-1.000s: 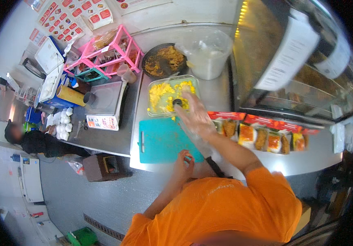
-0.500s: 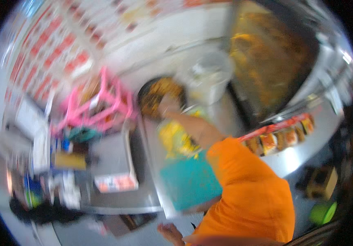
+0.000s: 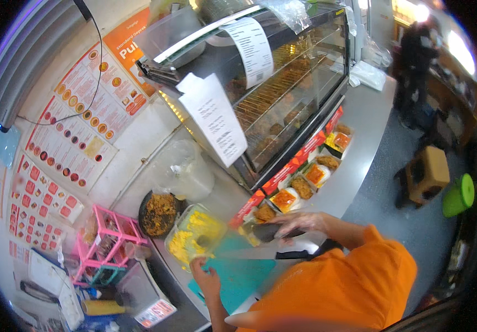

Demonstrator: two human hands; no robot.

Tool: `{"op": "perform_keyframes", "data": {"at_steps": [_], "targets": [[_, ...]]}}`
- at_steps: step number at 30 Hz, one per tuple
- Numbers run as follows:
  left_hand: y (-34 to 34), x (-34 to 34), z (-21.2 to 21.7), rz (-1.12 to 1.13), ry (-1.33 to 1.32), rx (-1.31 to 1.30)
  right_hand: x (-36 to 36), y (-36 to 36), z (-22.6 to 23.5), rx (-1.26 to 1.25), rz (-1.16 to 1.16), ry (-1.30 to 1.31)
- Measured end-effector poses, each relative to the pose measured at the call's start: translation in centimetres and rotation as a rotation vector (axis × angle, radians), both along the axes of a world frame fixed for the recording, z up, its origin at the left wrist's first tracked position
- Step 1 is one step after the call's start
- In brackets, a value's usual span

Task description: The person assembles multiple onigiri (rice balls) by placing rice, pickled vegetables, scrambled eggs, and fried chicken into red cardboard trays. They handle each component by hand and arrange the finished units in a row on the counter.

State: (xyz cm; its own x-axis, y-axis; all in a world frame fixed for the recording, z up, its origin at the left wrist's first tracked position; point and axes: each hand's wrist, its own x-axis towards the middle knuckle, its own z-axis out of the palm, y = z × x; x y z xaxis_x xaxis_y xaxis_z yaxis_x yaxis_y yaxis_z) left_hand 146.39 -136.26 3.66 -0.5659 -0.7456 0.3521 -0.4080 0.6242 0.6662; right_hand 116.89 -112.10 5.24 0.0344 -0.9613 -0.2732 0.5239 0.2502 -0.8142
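My right hand point(image 3: 300, 223) is closed around a dark grey pestle point(image 3: 269, 231), whose far end carries brownish food bits. Below it, a knife with a wide blade point(image 3: 243, 253) and black handle point(image 3: 293, 255) lies over the teal cutting board point(image 3: 249, 276). By the near corner of a clear tub point(image 3: 173, 228) of yellow shredded food point(image 3: 187, 243), my left hand point(image 3: 206, 275) has its fingers bent and apart, with nothing visible in them. Behind the tub sits a black mortar point(image 3: 145, 228) with crumbled brown food point(image 3: 162, 214).
A glass display case point(image 3: 288, 94) stands on the steel counter point(image 3: 368, 130), with packed meals point(image 3: 305, 185) along its front. A cloudy plastic bucket point(image 3: 186, 169) is near the wall. At left are a pink rack point(image 3: 103, 243) and a boxed container point(image 3: 150, 310).
My right hand has left the mortar and moved right and nearer, now with the pestle. My left hand has come up from the lower edge to the tub. The view has swung right.
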Motion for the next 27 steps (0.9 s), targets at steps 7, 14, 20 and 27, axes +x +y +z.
{"op": "perform_keyframes", "data": {"at_steps": [7,14,20,27], "targets": [[13.1,-17.1,-3.4,-0.308,-0.039,0.264,-12.6,18.2,-1.9,-0.108,-0.366,-0.254],[24.8,-32.9,-5.0,-0.693,-0.197,0.257,-22.3,28.1,-4.0,0.474,-0.636,0.197],[32.5,-44.0,-8.1,-0.787,-0.219,-0.077,-34.7,31.2,-0.5,0.679,-0.523,0.741],[35.8,-51.9,-9.3,-0.660,-0.649,-0.065,-44.4,24.6,3.8,0.271,-0.340,1.650]]}}
